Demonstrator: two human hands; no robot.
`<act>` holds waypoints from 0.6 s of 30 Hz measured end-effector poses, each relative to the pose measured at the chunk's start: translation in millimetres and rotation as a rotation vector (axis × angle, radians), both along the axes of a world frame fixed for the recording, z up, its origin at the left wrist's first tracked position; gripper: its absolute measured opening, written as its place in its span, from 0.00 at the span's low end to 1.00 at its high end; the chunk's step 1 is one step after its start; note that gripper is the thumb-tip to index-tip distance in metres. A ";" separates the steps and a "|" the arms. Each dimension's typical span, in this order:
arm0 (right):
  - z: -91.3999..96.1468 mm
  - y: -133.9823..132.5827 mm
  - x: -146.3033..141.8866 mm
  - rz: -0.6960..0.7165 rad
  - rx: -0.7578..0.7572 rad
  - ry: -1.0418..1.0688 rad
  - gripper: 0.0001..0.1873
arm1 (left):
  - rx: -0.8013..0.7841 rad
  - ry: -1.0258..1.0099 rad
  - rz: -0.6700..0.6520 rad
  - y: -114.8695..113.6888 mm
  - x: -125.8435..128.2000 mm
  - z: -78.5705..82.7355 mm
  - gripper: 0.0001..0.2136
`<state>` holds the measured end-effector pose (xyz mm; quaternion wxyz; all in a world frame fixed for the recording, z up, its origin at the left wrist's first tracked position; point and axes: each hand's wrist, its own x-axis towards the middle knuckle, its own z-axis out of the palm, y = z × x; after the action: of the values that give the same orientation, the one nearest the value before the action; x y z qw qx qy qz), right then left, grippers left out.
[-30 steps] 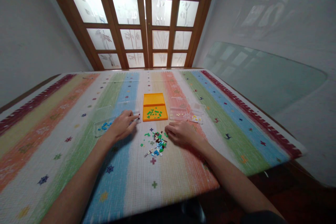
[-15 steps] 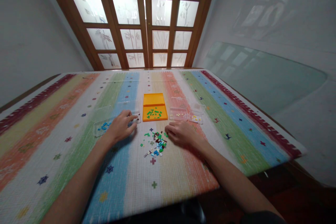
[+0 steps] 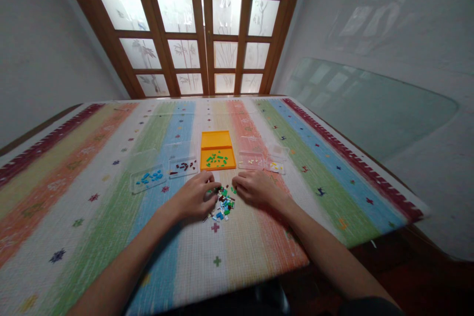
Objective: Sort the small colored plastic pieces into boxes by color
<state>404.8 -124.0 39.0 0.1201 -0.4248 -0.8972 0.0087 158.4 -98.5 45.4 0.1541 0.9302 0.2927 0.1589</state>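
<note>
A loose pile of small toy bricks [image 3: 226,204] in green, blue, white and dark brown lies on the cloth between my hands. My left hand [image 3: 196,194] is at the pile's left edge, thumb and forefinger apart around its near bricks, and hides part of it. I see nothing held in it. On the pile's right, my right hand [image 3: 255,187] rests with its fingers curled in, beside a few green bricks. Whatever its fingertips hold is hidden. Beyond the hands, an open orange case [image 3: 218,148] contains green bricks.
Left of the orange case stand a clear box [image 3: 138,188] with blue bricks and a clear box [image 3: 171,168] with dark brown ones. To its right are a clear box [image 3: 255,155] with pale bricks and a small one [image 3: 283,170] with yellow bricks. A striped tablecloth [image 3: 111,237] covers the table.
My left hand has moved right and nearer, from over the box of dark brown bricks to the pile. That box now shows fully. My right hand has stayed in place.
</note>
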 end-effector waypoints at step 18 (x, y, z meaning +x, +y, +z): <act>-1.8 0.7 -0.8 -0.008 0.010 -0.021 0.08 | -0.071 -0.035 -0.028 -3.4 -3.5 3.6 0.08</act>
<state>404.0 -123.3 37.2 0.1128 -0.4278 -0.8968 -0.0009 154.8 -101.9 49.0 0.1945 0.9253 0.2822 0.1625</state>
